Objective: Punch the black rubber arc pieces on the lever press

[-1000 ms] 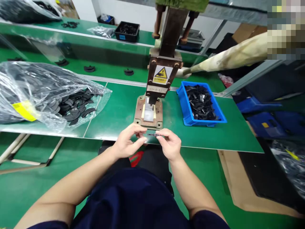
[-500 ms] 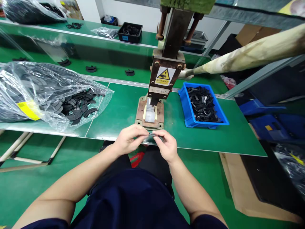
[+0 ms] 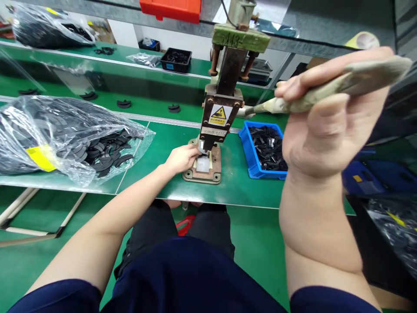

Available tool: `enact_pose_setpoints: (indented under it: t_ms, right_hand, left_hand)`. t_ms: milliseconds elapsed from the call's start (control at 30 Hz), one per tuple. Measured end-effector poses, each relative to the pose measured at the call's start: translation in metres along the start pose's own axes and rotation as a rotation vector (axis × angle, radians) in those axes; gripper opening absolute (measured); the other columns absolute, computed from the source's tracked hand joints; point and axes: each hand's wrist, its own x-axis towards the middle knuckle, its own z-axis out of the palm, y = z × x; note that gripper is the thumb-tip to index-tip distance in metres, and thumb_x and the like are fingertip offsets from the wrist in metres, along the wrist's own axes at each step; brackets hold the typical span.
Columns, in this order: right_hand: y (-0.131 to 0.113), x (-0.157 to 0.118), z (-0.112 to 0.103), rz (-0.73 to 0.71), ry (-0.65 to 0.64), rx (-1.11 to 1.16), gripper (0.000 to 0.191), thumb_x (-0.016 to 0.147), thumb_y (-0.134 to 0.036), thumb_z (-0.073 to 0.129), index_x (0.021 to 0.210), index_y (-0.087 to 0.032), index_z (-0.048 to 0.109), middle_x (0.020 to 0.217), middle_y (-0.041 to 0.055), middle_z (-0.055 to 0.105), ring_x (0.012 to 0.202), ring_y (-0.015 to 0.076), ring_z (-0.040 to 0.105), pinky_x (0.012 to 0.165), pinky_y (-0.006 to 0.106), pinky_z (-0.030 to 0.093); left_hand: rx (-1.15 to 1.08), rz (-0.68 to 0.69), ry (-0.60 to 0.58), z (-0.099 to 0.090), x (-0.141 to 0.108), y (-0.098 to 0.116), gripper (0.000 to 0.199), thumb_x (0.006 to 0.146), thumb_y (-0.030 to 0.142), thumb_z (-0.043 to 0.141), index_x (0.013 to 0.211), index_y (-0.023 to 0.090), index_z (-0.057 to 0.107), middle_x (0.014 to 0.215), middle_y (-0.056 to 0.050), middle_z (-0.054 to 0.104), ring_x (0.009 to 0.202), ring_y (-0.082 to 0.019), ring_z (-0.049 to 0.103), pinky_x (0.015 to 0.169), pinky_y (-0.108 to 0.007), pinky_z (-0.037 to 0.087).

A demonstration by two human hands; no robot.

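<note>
Our right hand (image 3: 321, 139) wraps the lever (image 3: 269, 105) of the hand press (image 3: 217, 124), bolted-looking base (image 3: 214, 168) near the table's (image 3: 254, 191) front edge. Our left hand (image 3: 182, 159) reaches to the ram (image 3: 210, 142) — whether it grips a part, we cannot see. An early pull could pinch fingers; leftward there is room, rightward the blue bin (image 3: 249, 150) limits us.

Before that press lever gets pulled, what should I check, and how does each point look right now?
1. Right hand on the press lever: ok.
2. Left hand clear of the press ram: not ok; fingertips appear right beside it.
3. Any part seated on the press base: cannot tell; fingers and ram obstruct.
4. Warning label uncovered: ok.
5. Blue bin apart from the base: ok.
</note>
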Motion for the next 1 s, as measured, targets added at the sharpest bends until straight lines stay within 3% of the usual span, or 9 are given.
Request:
enact_pose_setpoints:
  t_ms: [133,233,367,467,600,700,833,933,1000]
  right_hand:
    - [0.002,-0.030,0.014,-0.050,0.115,-0.029,0.029,0.092,-0.051,0.074,0.085,-0.025,0.063,0.073,-0.0035,0.057,0.070,0.0127,0.063,0.076,0.038,0.061]
    - [0.004,-0.073,0.015,-0.052,0.069,-0.111,0.030,0.090,-0.043,0.073,0.070,-0.028,0.057,0.066,-0.0044,0.057,0.070,0.0162,0.064,0.087,0.049,0.063]
    - [0.015,-0.128,0.012,-0.042,-0.008,-0.288,0.021,0.085,-0.031,0.067,0.066,-0.033,0.056,0.065,-0.0074,0.063,0.077,0.0198,0.069,0.108,0.061,0.057]
    - [0.027,-0.148,0.013,-0.076,0.051,-0.317,0.019,0.081,-0.033,0.067,0.066,-0.034,0.056,0.064,-0.0077,0.065,0.074,0.0229,0.070,0.105,0.065,0.057]
    - [0.038,-0.151,0.017,-0.115,0.148,-0.351,0.013,0.079,-0.041,0.068,0.067,-0.039,0.063,0.059,-0.0059,0.064,0.069,0.0259,0.070,0.097,0.068,0.059]
    - [0.045,-0.149,0.020,-0.132,0.207,-0.356,0.016,0.081,-0.049,0.068,0.067,-0.042,0.066,0.054,-0.0040,0.061,0.065,0.0257,0.069,0.093,0.068,0.060]
    - [0.055,-0.149,0.028,-0.181,0.314,-0.348,0.028,0.081,-0.059,0.068,0.062,-0.040,0.062,0.047,-0.0031,0.054,0.057,0.0233,0.064,0.087,0.066,0.061]
    - [0.061,-0.149,0.033,-0.195,0.399,-0.342,0.028,0.080,-0.063,0.068,0.062,-0.041,0.063,0.043,-0.0029,0.050,0.053,0.0225,0.061,0.083,0.065,0.060]
    - [0.062,-0.149,0.033,-0.193,0.421,-0.347,0.028,0.079,-0.065,0.068,0.063,-0.042,0.064,0.042,-0.0029,0.049,0.051,0.0223,0.060,0.082,0.065,0.060]
  left_hand:
    - [0.051,0.034,-0.062,-0.005,0.006,0.004,0.032,0.104,0.026,0.053,0.120,0.026,0.080,0.126,-0.007,0.077,0.118,-0.024,0.072,0.096,-0.035,0.058]
    - [0.031,0.062,-0.076,-0.007,0.008,0.004,0.033,0.104,0.024,0.051,0.118,0.025,0.081,0.123,-0.007,0.077,0.117,-0.024,0.072,0.097,-0.035,0.058]
    - [-0.006,0.078,-0.065,-0.004,0.011,0.002,0.032,0.104,0.023,0.050,0.115,0.024,0.081,0.120,-0.007,0.078,0.116,-0.023,0.072,0.100,-0.036,0.058]
    - [-0.025,0.076,-0.058,-0.005,0.008,0.005,0.032,0.104,0.022,0.050,0.116,0.022,0.080,0.123,-0.008,0.078,0.118,-0.023,0.072,0.103,-0.037,0.057]
    - [0.010,0.047,-0.073,-0.020,-0.011,-0.001,0.033,0.106,0.025,0.051,0.129,0.021,0.074,0.130,-0.010,0.075,0.123,-0.024,0.069,0.107,-0.038,0.055]
    - [0.151,-0.081,-0.104,-0.050,-0.046,-0.030,0.035,0.104,0.030,0.056,0.134,0.020,0.072,0.130,-0.013,0.075,0.122,-0.028,0.069,0.107,-0.044,0.054]
    - [0.407,-0.374,-0.167,-0.109,-0.106,-0.093,0.037,0.098,0.031,0.061,0.129,0.018,0.075,0.127,-0.015,0.075,0.120,-0.033,0.067,0.108,-0.047,0.050]
    - [0.459,-0.483,-0.337,-0.146,-0.135,-0.134,0.043,0.092,0.032,0.066,0.133,0.021,0.074,0.128,-0.014,0.076,0.122,-0.033,0.066,0.109,-0.043,0.049]
    - [0.424,-0.529,-0.436,-0.159,-0.142,-0.152,0.051,0.086,0.033,0.070,0.136,0.024,0.072,0.128,-0.012,0.076,0.124,-0.033,0.065,0.108,-0.040,0.049]
